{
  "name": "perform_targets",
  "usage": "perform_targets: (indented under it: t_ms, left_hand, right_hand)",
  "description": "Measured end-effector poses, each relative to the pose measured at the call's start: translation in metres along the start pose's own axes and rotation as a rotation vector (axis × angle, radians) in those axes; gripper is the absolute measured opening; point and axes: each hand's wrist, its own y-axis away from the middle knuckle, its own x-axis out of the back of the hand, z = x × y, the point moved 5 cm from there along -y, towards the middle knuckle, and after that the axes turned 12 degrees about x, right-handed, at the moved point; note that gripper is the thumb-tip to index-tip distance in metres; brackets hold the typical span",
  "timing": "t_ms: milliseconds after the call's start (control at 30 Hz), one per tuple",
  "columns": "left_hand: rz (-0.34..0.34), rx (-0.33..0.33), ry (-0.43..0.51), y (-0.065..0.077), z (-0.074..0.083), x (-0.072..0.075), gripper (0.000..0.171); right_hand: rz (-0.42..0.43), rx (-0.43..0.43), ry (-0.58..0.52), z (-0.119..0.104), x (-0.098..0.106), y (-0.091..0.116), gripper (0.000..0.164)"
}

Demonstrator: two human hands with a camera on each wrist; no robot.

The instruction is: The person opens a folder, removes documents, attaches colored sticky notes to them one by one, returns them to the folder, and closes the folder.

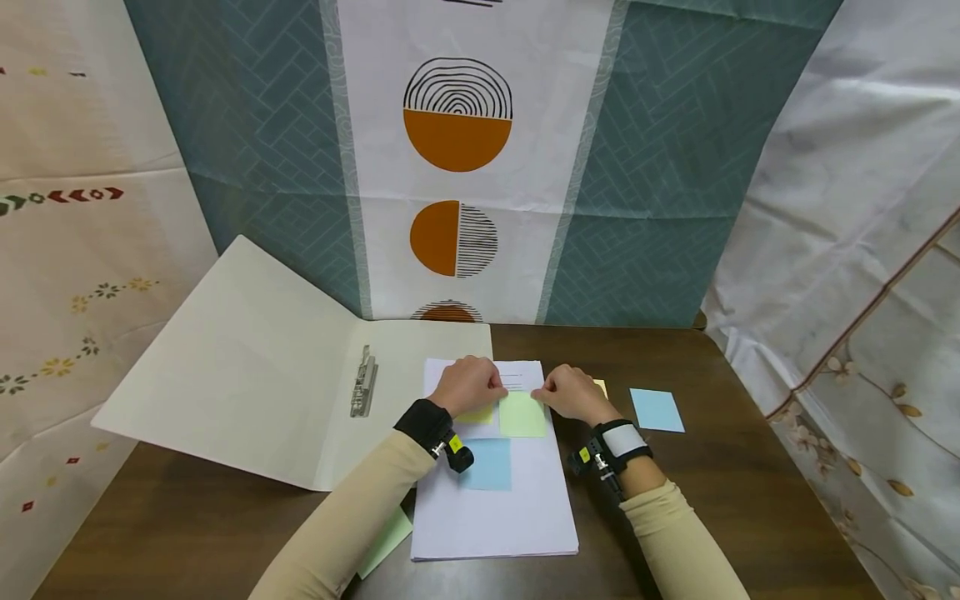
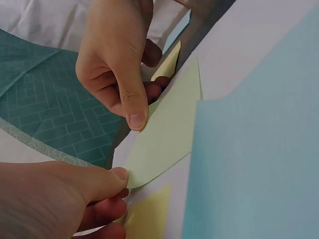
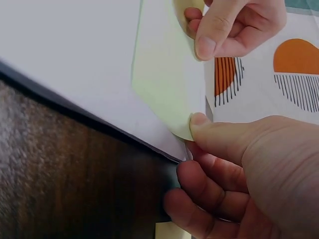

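I see the green note (image 1: pixel 522 416) over the paper stack (image 1: pixel 517 525), left hand (image 1: pixel 467 385) and right hand (image 1: pixel 576 394) pinching its upper corners. Printed lines (image 1: pixel 514 380) read too small; a yellow note (image 1: pixel 477 415) is partly hidden.

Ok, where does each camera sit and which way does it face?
Head: on the head, looking forward and down at the folder, paper stack, sleeves, left hand and right hand.
Left wrist: on that wrist, facing the left hand and the pinched green note; both hands show.
Right wrist: on that wrist, facing the right hand; both hands show.
Both wrist views share the green note.
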Motion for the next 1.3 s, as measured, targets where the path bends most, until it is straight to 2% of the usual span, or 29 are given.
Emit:
perform_targets:
  t_ms: [33,167,300,500,567,633,733,800,833,867,933,1067,1100,1167,1300]
  left_hand:
    - [0.000,0.001,-0.006,0.000,0.000,0.000,0.019]
    - [0.008,-0.002,-0.024,-0.001,-0.002,-0.002,0.020]
    - [0.011,-0.004,-0.031,-0.001,-0.003,-0.004,0.022]
    - [-0.007,0.017,-0.050,-0.002,-0.002,-0.004,0.022]
    - [-0.011,0.020,-0.056,-0.001,-0.001,-0.004,0.022]
    - [-0.011,0.016,-0.059,-0.001,0.000,-0.004,0.022]
    - [-0.012,0.014,-0.055,0.001,0.001,-0.004,0.022]
    - [-0.010,0.017,-0.050,0.002,0.001,-0.004,0.022]
    - [-0.005,0.015,-0.052,0.003,0.001,-0.004,0.021]
    - [0.017,-0.004,-0.057,-0.002,-0.005,-0.010,0.022]
    - [0.031,-0.013,-0.060,-0.001,-0.005,-0.010,0.019]
    - [0.029,-0.010,-0.062,-0.001,-0.007,-0.014,0.016]
    - [0.008,0.013,-0.055,0.004,-0.002,-0.008,0.014]
    - [0.000,0.023,-0.054,0.004,-0.003,-0.010,0.014]
    - [0.016,0.020,-0.058,0.000,-0.002,-0.008,0.017]
  right_hand:
    - [0.013,-0.002,0.009,-0.003,0.001,0.002,0.046]
    - [0.037,-0.017,-0.014,-0.043,0.016,0.017,0.045]
    - [0.044,-0.069,-0.020,-0.071,0.026,0.028,0.041]
    - [0.042,-0.138,-0.012,-0.070,0.026,0.025,0.035]
    - [0.061,-0.103,-0.020,-0.052,0.017,0.019,0.036]
    - [0.065,-0.110,-0.029,-0.050,0.017,0.019,0.033]
    - [0.090,-0.121,-0.017,-0.051,0.016,0.020,0.030]
    - [0.090,-0.169,-0.021,-0.068,0.025,0.027,0.028]
    - [0.099,-0.171,-0.019,-0.068,0.025,0.027,0.028]
    - [0.107,-0.172,-0.020,-0.067,0.026,0.027,0.028]
    - [0.128,-0.141,-0.013,-0.056,0.022,0.025,0.031]
    - [0.155,-0.094,-0.001,-0.059,0.019,0.028,0.030]
    - [0.168,-0.069,0.021,-0.063,0.019,0.029,0.029]
    - [0.185,-0.050,0.067,-0.083,0.021,0.033,0.022]
    - [0.222,0.099,0.222,-0.108,0.017,0.035,0.012]
